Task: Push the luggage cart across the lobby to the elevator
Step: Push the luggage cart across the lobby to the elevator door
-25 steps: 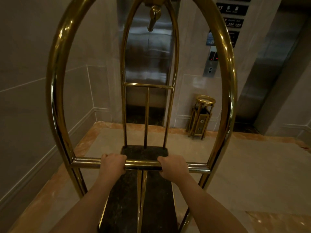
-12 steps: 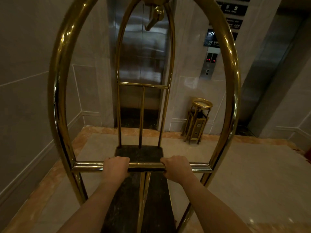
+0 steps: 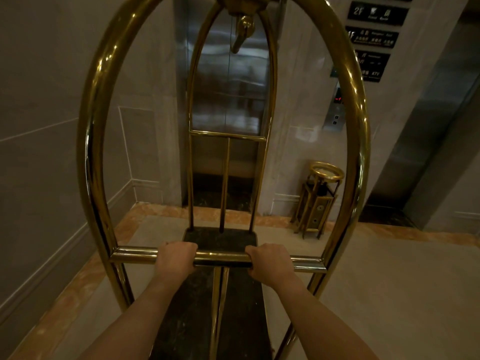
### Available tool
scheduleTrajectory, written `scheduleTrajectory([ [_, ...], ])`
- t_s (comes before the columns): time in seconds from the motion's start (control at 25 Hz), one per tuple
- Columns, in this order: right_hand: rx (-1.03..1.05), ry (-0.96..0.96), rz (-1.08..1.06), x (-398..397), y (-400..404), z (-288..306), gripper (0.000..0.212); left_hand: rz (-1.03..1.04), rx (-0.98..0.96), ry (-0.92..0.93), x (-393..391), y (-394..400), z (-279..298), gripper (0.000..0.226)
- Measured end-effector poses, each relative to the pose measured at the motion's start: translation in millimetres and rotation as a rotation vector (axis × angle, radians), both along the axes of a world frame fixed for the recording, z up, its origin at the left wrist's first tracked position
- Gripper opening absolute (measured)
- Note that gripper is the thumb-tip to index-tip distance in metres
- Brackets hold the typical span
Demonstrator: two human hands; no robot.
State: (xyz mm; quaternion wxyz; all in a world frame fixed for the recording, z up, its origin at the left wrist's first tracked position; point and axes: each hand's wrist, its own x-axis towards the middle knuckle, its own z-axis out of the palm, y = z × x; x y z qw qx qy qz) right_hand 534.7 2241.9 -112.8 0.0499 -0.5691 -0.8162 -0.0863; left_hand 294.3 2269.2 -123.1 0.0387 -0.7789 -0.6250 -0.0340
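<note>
The brass luggage cart (image 3: 91,141) fills the view, its arched tubes rising around a dark carpeted deck (image 3: 220,239) that carries nothing. My left hand (image 3: 175,259) and my right hand (image 3: 270,262) both grip the horizontal handle bar (image 3: 220,257), one on each side of the centre post. Straight ahead, framed by the far arch, stand the steel elevator doors (image 3: 228,81), which are shut. The cart's far end points at them, a short stretch of floor away.
A grey panelled wall (image 3: 39,152) runs close along the left. A brass ash bin (image 3: 318,201) stands against the wall right of the doors, under the call panel (image 3: 335,110) and floor signs (image 3: 374,40). A second elevator opening (image 3: 428,126) is at the right. Marble floor (image 3: 389,294) lies open on the right.
The cart and I have moved closer to the elevator doors, which now sit more centred within the far arch. Both hands keep the same grip on the bar.
</note>
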Motion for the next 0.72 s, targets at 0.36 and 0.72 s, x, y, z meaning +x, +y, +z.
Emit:
scheduleTrajectory([
  [0.36, 0.013, 0.092, 0.056, 13, 89, -3, 0.015, 0.020, -0.029, 0.007, 10, 89, -1, 0.021],
  [0.72, 0.019, 0.104, 0.045, 17, 160, -6, 0.019, 0.048, 0.015, -0.013, 17, 158, 1, 0.021],
])
